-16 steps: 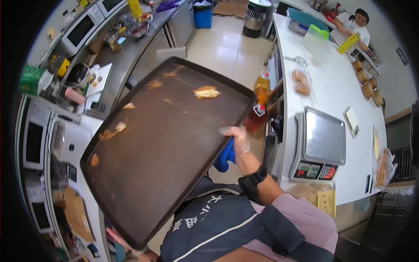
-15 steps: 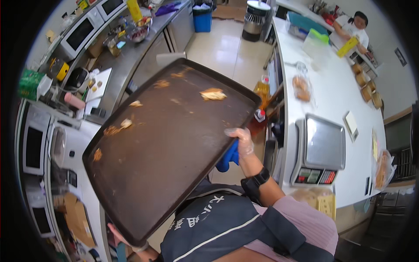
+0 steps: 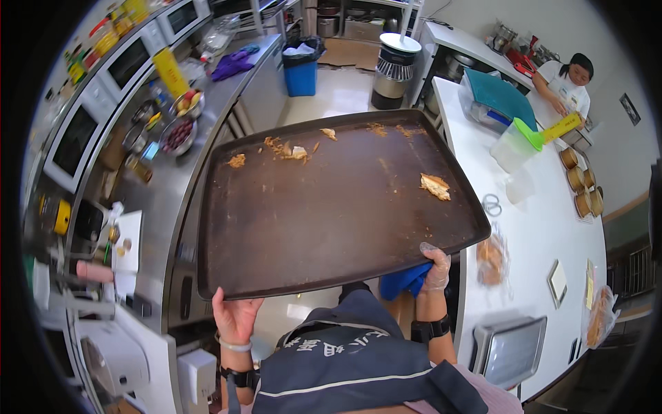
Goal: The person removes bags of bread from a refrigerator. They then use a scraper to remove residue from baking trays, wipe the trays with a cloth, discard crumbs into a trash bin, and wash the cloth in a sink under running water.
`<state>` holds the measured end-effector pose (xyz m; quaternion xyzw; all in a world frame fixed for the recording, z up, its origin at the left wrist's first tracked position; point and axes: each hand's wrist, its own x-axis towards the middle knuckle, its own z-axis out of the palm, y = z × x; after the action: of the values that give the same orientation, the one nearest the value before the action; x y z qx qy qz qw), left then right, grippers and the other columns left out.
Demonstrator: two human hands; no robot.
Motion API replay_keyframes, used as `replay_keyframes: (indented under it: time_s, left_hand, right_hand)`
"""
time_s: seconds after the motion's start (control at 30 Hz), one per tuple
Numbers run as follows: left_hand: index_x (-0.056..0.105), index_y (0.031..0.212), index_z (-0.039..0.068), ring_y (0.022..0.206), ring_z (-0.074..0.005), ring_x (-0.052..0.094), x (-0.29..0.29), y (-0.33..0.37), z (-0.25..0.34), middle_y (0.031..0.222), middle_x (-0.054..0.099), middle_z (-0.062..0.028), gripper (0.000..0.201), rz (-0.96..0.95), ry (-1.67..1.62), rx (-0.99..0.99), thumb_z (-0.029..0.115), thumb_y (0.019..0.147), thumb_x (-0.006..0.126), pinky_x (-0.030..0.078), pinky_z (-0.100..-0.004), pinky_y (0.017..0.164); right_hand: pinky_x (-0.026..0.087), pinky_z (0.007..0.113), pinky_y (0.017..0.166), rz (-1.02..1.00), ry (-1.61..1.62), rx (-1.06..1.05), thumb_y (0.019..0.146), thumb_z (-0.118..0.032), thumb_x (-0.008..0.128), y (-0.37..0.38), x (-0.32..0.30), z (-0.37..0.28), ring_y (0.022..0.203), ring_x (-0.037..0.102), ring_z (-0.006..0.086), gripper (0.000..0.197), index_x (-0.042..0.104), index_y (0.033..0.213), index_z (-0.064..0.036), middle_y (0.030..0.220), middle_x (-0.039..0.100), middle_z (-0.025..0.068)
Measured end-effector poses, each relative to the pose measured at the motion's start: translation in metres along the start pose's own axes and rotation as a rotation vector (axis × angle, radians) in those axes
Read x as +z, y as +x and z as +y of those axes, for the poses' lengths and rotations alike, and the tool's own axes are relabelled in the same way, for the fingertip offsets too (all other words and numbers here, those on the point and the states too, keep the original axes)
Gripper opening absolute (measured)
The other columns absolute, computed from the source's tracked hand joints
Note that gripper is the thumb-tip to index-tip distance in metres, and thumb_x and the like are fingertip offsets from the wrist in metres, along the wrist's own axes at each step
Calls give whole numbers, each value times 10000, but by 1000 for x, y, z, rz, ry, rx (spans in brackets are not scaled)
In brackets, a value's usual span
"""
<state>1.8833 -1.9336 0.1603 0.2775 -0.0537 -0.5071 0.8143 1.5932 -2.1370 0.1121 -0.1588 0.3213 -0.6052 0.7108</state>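
A large dark brown baking tray (image 3: 324,234) is held up in front of me, tilted slightly. My left hand (image 3: 234,319) grips its near left corner, the thumb at the rim and the other fingers partly hidden. At the near right edge, my right hand (image 3: 436,268), in a clear plastic glove, is closed on the rim, with a bundled blue cloth (image 3: 405,281) beside it under the tray. A torn piece of pastry (image 3: 435,186) lies on the tray's right side. Smaller brown and pale scraps (image 3: 295,152) are scattered along the far edge.
A steel counter (image 3: 176,172) with bowls of fruit runs along the left. On the right, a white table (image 3: 538,241) carries bagged bread (image 3: 490,261), a scale (image 3: 510,350) and a green-rimmed jug (image 3: 517,143). Another person (image 3: 569,86) stands beyond it. A blue bin (image 3: 301,72) is ahead.
The tray has swung clockwise, its far side moving right and its near left corner rising. My left hand now shows at that corner. My view has shifted with the turn.
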Motion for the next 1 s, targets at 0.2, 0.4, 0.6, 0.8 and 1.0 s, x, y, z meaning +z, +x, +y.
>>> replay_keyframes:
  time_s: [0.2,0.4,0.6,0.8,1.0]
  left_hand:
    - [439,1195,28,1097,-283,494,77,196,-53,1195,503,-120,484,126,8,7,38,715,499,425,-442,905]
    - [476,1145,25,1051,-279,519,125,326,-75,1145,531,-119,462,118,53,106,42,686,523,402,-445,917]
    - [511,1083,-4,1003,-250,543,135,468,-85,1053,575,-95,418,174,102,271,4,666,540,417,-407,888]
    - [538,1045,-23,941,-236,568,160,622,-77,997,590,-96,390,333,74,345,-15,656,554,435,-396,867]
    - [516,1094,-1,982,-251,544,183,747,-61,1043,570,-101,461,463,145,453,-28,634,530,412,-405,901]
  right_hand:
    - [496,347,754,61,-81,-69,602,-90,529,211,32,-27,745,591,278,276,572,826,66,826,597,165]
    - [471,351,817,-68,-163,14,626,-103,544,386,85,-40,837,585,277,303,584,879,59,904,610,159]
    - [418,380,899,21,-197,190,654,-127,544,594,123,-8,929,550,275,333,568,964,-7,998,579,122]
    - [416,375,882,140,-414,179,633,-105,587,769,186,39,942,546,280,329,611,942,3,988,591,120]
    - [444,368,838,128,-488,368,696,-126,587,935,254,87,883,567,256,344,588,1020,-7,980,591,105]
